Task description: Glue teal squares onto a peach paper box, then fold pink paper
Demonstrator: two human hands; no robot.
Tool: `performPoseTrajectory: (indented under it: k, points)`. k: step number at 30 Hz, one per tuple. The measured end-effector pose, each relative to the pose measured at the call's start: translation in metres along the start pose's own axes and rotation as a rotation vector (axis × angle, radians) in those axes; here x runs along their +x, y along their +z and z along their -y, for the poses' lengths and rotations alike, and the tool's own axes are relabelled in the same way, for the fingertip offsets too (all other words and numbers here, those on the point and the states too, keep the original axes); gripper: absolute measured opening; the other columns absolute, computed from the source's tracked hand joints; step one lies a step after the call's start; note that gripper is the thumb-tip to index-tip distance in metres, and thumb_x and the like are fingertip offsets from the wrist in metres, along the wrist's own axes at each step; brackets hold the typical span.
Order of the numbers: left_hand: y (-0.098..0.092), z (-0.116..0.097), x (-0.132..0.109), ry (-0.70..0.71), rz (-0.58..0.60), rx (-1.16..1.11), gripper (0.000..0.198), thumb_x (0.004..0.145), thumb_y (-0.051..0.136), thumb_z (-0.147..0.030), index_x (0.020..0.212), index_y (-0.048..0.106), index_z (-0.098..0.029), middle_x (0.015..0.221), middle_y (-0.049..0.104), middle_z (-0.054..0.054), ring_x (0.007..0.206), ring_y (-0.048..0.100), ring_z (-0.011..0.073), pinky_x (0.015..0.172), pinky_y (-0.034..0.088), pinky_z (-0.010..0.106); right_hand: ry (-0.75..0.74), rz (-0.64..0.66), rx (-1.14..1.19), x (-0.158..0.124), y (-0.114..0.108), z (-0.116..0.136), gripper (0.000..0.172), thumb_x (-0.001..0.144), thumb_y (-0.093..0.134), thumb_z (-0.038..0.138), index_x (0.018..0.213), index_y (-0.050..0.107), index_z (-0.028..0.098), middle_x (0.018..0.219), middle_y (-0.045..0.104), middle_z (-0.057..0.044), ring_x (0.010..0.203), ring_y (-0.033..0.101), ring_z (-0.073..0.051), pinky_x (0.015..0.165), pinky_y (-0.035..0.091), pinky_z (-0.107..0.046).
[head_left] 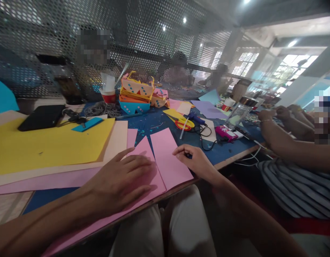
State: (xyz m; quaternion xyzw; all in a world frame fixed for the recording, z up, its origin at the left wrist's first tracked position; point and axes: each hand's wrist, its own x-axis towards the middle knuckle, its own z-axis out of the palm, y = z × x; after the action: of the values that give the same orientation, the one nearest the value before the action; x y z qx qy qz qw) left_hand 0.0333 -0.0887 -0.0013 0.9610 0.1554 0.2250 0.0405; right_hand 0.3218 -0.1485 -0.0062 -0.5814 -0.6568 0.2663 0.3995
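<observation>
My left hand [124, 176] lies flat on a pink sheet [145, 144], its fingers spread and pressing it to the table. Beside it is a second pink piece [167, 157], with a narrow V-shaped gap between the two at the far end. My right hand [195, 159] rests at the right edge of this piece, fingers curled in. A small dark bit shows between its thumb and fingers, too hidden to name. Just beyond lie scissors with orange and yellow handles [185, 124] and a blue glue gun [196, 118] with a black cord.
Yellow sheets [60, 142] lie at left, with a black phone [42, 117], keys [75, 116] and a blue strip [88, 124] on top. Paper boxes [136, 94], a red-and-white cup [108, 95] and a magenta power strip [226, 133] stand further back. A co-worker's arm [290, 150] is at right.
</observation>
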Motion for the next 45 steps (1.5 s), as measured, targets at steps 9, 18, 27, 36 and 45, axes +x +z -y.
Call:
performPoseTrajectory:
  k: [9,18,27,36,45]
  points:
    - [0.002,-0.007,-0.003,-0.009,0.067,0.019,0.051,0.097,0.058,-0.059,0.139,0.061,-0.029,0.145,0.066,0.005,0.137,0.056,0.0288,0.126,0.023,0.054,-0.003,-0.001,-0.037,-0.003,0.0,0.006,0.018,0.094,0.065,0.032,0.105,0.074,0.021,0.085,0.069,0.0,0.079,0.062,-0.015,0.073,0.045,-0.026]
    - [0.002,-0.006,-0.003,-0.007,0.063,0.007,0.051,0.095,0.063,-0.056,0.138,0.062,-0.029,0.144,0.067,0.005,0.134,0.058,0.0284,0.126,0.023,0.053,-0.02,0.025,-0.073,-0.003,-0.002,0.004,0.018,0.091,0.06,0.019,0.101,0.075,0.021,0.077,0.061,0.002,0.071,0.055,-0.012,0.067,0.041,-0.024]
    - [0.004,-0.006,-0.006,0.039,0.043,0.031,0.048,0.097,0.061,-0.052,0.141,0.06,-0.034,0.145,0.065,0.003,0.137,0.055,0.0267,0.128,0.018,0.052,0.021,0.052,0.022,-0.015,-0.009,0.011,0.02,0.096,0.063,0.032,0.11,0.073,0.021,0.098,0.072,-0.002,0.087,0.064,-0.015,0.08,0.046,-0.027]
    - [0.002,-0.013,-0.01,0.085,0.035,0.059,0.063,0.094,0.065,-0.051,0.149,0.052,-0.025,0.151,0.06,0.008,0.143,0.05,0.029,0.131,0.011,0.053,0.001,-0.014,-0.026,-0.012,-0.003,0.004,0.015,0.094,0.061,0.022,0.099,0.074,0.02,0.086,0.07,0.0,0.078,0.062,-0.013,0.072,0.045,-0.025]
    - [0.008,-0.015,-0.008,0.116,0.009,0.061,0.042,0.101,0.058,-0.039,0.142,0.058,-0.03,0.144,0.067,0.001,0.137,0.056,0.0231,0.129,0.015,0.05,-0.005,-0.016,-0.041,-0.014,-0.003,0.008,0.017,0.096,0.062,0.029,0.104,0.074,0.021,0.084,0.067,0.0,0.078,0.06,-0.013,0.073,0.045,-0.025]
